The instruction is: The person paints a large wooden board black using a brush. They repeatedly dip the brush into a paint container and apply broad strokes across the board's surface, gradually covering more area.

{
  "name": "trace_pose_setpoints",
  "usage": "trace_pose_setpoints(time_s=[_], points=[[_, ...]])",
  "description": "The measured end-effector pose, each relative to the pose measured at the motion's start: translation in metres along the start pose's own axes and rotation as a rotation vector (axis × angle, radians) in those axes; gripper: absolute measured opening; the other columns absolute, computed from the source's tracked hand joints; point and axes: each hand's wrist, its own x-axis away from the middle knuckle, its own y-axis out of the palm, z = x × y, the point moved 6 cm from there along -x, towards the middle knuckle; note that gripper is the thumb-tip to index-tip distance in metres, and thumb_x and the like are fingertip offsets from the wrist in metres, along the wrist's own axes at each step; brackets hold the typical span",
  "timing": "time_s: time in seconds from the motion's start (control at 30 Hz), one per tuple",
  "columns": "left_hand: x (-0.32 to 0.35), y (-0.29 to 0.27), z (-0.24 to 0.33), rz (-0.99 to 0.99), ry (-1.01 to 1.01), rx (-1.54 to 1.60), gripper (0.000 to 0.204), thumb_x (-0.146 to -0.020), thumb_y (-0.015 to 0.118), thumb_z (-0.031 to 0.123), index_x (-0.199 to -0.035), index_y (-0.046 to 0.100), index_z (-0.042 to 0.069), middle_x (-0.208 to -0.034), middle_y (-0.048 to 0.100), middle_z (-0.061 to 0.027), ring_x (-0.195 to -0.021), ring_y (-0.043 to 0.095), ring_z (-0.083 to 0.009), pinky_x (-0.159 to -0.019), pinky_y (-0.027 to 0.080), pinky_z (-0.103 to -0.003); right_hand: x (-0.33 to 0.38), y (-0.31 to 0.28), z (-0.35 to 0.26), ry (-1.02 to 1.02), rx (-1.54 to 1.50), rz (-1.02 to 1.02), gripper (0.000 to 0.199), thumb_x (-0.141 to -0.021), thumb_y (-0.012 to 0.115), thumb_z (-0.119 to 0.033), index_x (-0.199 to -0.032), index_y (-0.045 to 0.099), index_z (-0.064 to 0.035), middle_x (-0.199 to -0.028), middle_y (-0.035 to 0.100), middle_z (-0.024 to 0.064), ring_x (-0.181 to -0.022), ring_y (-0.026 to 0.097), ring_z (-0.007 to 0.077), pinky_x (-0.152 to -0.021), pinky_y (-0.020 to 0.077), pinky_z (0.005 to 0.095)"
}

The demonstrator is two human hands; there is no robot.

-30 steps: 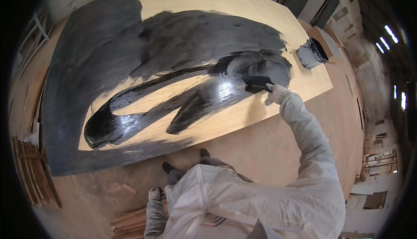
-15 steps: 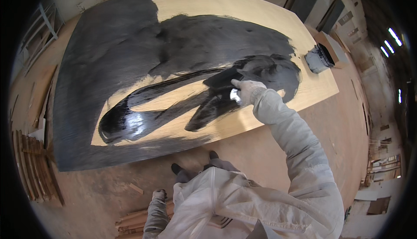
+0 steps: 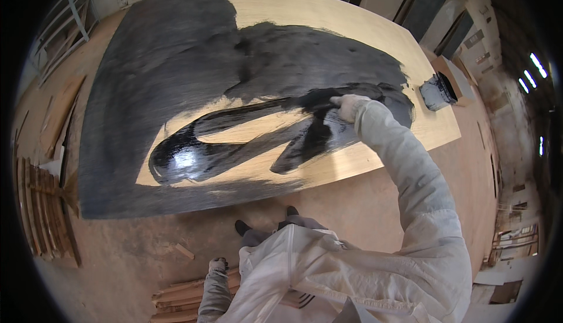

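"Workshop floor (image 3: 135, 247), reddish-brown, is noted around one large panel (image 3: 305, 9). How is the panel placed?"

"It is laid flat, face up, in front of the person; its supports are not seen. Pale wood is partly covered by black coating (image 3: 164, 70), wet-looking where light is reflected."

"And the hands?"

"They are held well apart. The right hand (image 3: 350, 107) is closed on a black applicator (image 3: 320, 98) over the panel's right half; the applicator's outline is partly lost in the coating. The left hand (image 3: 219, 263) is lowered near timber strips (image 3: 185, 299); whether anything is held in it cannot be told."

"Handling?"

"The applicator is judged light, and slippery where coated; it is best gripped at its handle end. The panel is judged stiff and heavy, best taken by uncoated edges. The bucket (image 3: 437, 92), stood near the panel's right end, is judged heavier if filled, its smeared wall slippery; its fill cannot be seen."

"Count?"

"One panel, one applicator and one bucket are counted, with one cardboard box (image 3: 458, 80) just beyond the bucket, one loose offcut (image 3: 185, 251) on the floor and two dark shoes (image 3: 241, 227). The strips cannot be reliably counted."
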Motion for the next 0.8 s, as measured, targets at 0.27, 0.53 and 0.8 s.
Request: trace_pose_setpoints(time_s=[0.27,0.53,0.8], points=[[0.000,0.002,-0.013,-0.022,-0.007,0.039,0.018,-0.101,0.065,0.011,-0.109,0.071,-0.003,-0.085,0.071,-0.0139,-0.064,0.068,-0.0255,-0.053,0.056,-0.041,0.108,0.028,-0.131,-0.122,0.174,-0.189,0.056,-0.106,0.049,-0.020,-0.162,0.050,-0.0245,-0.157,0.060,0.0199,-0.141,0.062,0.0379,-0.119,0.0480,0.0478],[0.013,-0.001,0.011,0.045,0.007,0.001,0.018,-0.102,0.064,0.012,-0.107,0.072,-0.002,-0.085,0.071,-0.0141,-0.063,0.068,-0.0271,-0.055,0.058,-0.042,0.068,0.033,-0.091,0.033,0.024,-0.046,0.063,-0.102,0.055,-0.030,-0.164,0.050,-0.0258,-0.148,0.067,0.0186,-0.140,0.062,0.0348,-0.116,0.0499,0.0438],[-0.004,-0.015,0.000,0.042,0.016,-0.001,0.018,-0.102,0.062,0.009,-0.112,0.072,-0.002,-0.089,0.073,-0.0156,-0.069,0.071,-0.0276,-0.054,0.060,-0.043,0.041,0.041,-0.105,-0.001,-0.012,-0.032,0.057,-0.107,0.052,-0.028,-0.163,0.050,-0.0199,-0.140,0.071,0.0212,-0.134,0.067,0.0385,-0.112,0.0522,0.0482]])
